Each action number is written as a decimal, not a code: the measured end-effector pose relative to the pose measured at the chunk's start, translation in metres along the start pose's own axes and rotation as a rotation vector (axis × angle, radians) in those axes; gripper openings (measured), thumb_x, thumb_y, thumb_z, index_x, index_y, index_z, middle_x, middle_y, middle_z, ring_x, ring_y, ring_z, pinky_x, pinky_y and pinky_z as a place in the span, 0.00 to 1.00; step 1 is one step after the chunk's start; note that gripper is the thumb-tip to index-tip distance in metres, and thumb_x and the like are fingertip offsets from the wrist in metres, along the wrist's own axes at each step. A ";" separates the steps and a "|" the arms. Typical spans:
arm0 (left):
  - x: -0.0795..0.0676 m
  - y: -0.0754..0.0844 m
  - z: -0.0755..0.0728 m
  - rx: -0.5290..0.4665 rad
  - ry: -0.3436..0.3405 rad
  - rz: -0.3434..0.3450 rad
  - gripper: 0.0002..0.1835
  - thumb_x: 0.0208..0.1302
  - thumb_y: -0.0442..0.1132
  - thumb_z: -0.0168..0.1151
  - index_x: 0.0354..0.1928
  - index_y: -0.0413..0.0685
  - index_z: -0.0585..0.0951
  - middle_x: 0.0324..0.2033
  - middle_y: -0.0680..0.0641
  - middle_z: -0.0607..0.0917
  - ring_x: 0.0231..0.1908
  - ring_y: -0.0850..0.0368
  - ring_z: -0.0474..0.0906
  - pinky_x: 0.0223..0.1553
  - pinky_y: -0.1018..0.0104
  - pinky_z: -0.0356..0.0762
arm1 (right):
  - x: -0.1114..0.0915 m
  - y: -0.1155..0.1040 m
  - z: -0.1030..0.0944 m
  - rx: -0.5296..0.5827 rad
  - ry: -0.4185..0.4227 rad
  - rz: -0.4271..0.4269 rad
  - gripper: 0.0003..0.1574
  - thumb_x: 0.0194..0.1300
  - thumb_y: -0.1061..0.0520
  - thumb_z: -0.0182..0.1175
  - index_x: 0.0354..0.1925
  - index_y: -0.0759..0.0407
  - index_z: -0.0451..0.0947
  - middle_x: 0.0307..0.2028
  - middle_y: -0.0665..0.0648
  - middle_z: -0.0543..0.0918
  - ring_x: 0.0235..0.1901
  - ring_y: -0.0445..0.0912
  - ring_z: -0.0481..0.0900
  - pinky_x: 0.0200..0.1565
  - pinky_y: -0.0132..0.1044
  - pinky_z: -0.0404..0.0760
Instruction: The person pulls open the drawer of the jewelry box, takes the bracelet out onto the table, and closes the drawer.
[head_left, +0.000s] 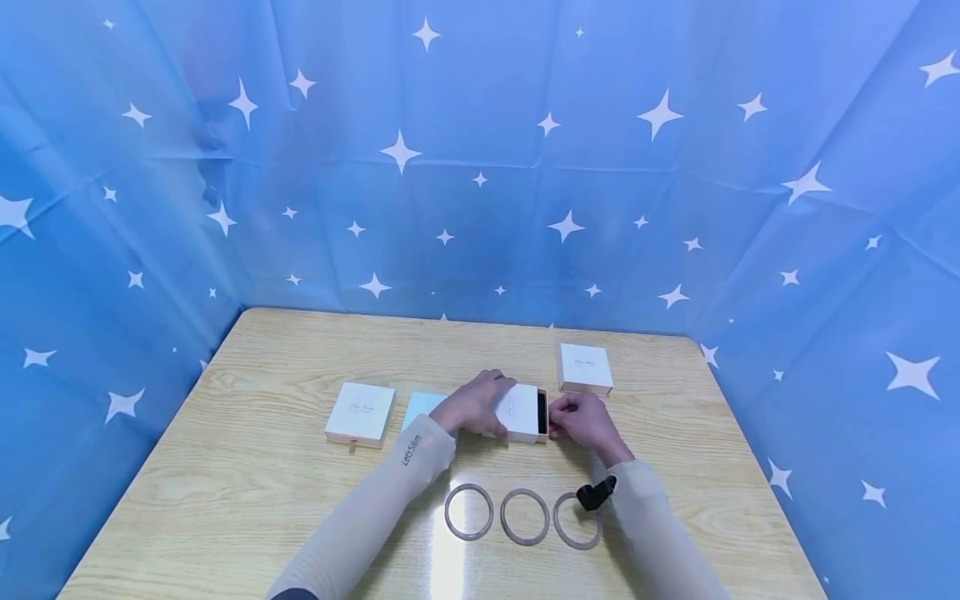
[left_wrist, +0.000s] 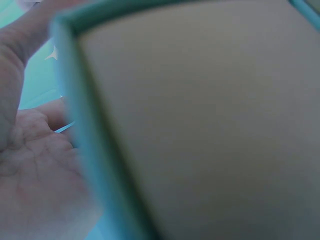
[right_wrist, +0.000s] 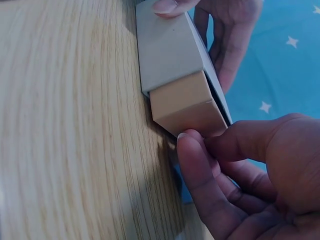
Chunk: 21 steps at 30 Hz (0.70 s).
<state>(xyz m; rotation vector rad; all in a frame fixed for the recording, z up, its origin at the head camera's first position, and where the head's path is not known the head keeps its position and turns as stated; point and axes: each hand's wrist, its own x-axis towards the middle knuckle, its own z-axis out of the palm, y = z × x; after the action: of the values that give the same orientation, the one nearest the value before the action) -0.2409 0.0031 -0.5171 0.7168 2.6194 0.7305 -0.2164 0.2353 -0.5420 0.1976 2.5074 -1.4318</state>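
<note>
A white drawer box (head_left: pixel 519 410) stands on the wooden table with its inner drawer (right_wrist: pixel 185 102) slid partly out on the right, showing a dark interior. My left hand (head_left: pixel 480 404) grips the white sleeve, thumb on the near side and fingers over the far side. At the drawer's end, my right hand (head_left: pixel 581 421) pinches with thumb and index finger; what lies between the fingertips is hidden. Under my left wrist lies a light blue box (head_left: pixel 422 406), partly covered by the arm. A blurred teal-edged panel (left_wrist: pixel 200 120) fills much of the left wrist view.
Closed white boxes stand on either side, one at left (head_left: pixel 361 412) and one at back right (head_left: pixel 586 367). Three translucent rings, left (head_left: pixel 447 510), middle (head_left: pixel 503 517) and right (head_left: pixel 557 521), lie in a row nearer me. A starry blue curtain (head_left: pixel 480 208) borders the table.
</note>
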 end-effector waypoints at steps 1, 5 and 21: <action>0.000 0.000 0.000 0.003 0.001 0.001 0.58 0.41 0.48 0.86 0.76 0.50 0.66 0.69 0.46 0.72 0.63 0.51 0.73 0.68 0.55 0.73 | 0.000 -0.001 0.001 0.004 -0.004 0.000 0.07 0.68 0.68 0.59 0.40 0.69 0.83 0.30 0.61 0.88 0.26 0.44 0.86 0.34 0.36 0.89; 0.000 0.002 0.000 0.014 -0.001 0.011 0.58 0.41 0.48 0.86 0.76 0.50 0.66 0.68 0.47 0.73 0.63 0.52 0.73 0.68 0.55 0.74 | 0.000 -0.002 0.004 0.029 -0.012 0.003 0.07 0.68 0.68 0.60 0.41 0.70 0.83 0.30 0.62 0.87 0.27 0.44 0.86 0.34 0.36 0.89; -0.001 0.001 -0.001 0.015 -0.005 -0.003 0.57 0.43 0.47 0.86 0.77 0.50 0.66 0.70 0.45 0.71 0.65 0.50 0.72 0.69 0.55 0.73 | 0.002 -0.006 0.016 0.022 -0.025 -0.036 0.06 0.68 0.67 0.59 0.41 0.70 0.82 0.32 0.63 0.87 0.28 0.45 0.86 0.34 0.37 0.89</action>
<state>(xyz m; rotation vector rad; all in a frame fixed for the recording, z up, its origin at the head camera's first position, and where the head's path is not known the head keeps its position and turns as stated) -0.2397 0.0029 -0.5156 0.7176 2.6234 0.7081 -0.2170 0.2182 -0.5455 0.1376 2.4886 -1.4668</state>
